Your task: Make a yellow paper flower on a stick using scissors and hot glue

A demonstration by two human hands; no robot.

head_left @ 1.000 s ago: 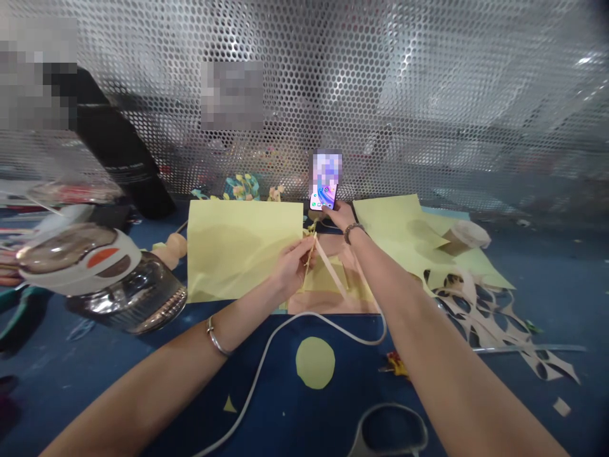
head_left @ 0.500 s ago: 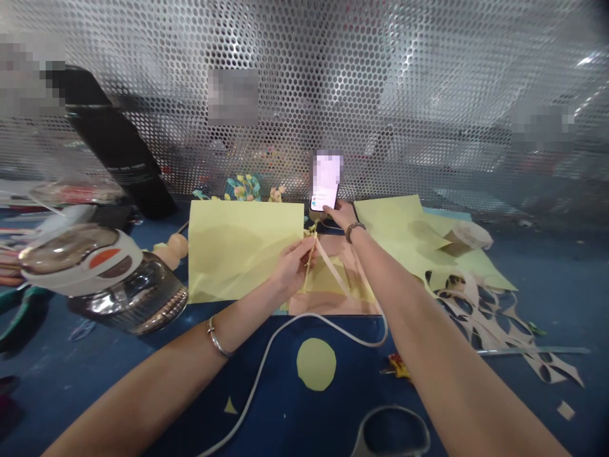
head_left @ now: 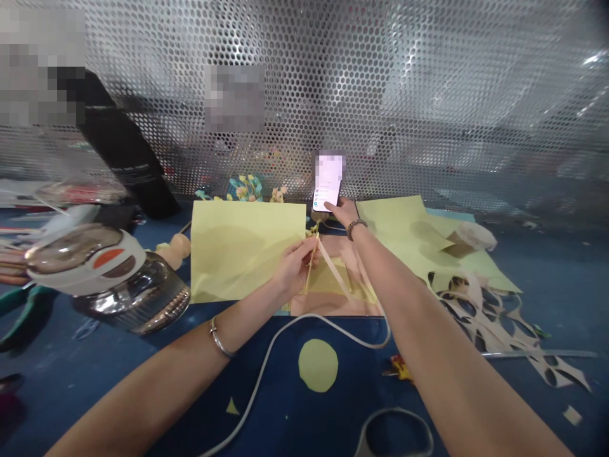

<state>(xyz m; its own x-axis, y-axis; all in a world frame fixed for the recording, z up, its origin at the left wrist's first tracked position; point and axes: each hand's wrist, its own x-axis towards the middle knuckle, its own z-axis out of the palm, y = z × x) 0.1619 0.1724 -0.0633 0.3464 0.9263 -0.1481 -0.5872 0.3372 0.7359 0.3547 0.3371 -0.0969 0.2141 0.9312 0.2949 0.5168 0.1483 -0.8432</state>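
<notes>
My left hand point(head_left: 295, 263) is closed in a pinch on a thin yellowish stem. A pale paper strip point(head_left: 333, 263) slants down to the right from the pinched fingertips. At the foot of the mesh wall, my right hand point(head_left: 343, 212) grips the lower right edge of a lit smartphone point(head_left: 327, 198); its thumb lies on the screen and its other fingers are mostly hidden. Below both hands lie pinkish and yellow paper sheets point(head_left: 328, 306). A round yellow paper disc point(head_left: 318, 365) lies nearer me on the blue table.
Large yellow sheets point(head_left: 247, 251) lie left and right. A transparent jug point(head_left: 109, 273) stands left, before a black box point(head_left: 128, 158). Cut-out paper scraps point(head_left: 495, 317) lie right. A white cable point(head_left: 266, 362) crosses the table point(head_left: 166, 406). Scissor handles point(head_left: 394, 431) show at the front. Perforated metal point(head_left: 295, 95) rises behind.
The whole view has shifted slightly to the left, so things appear a little further right. Both hands keep their places on the stem and the smartphone.
</notes>
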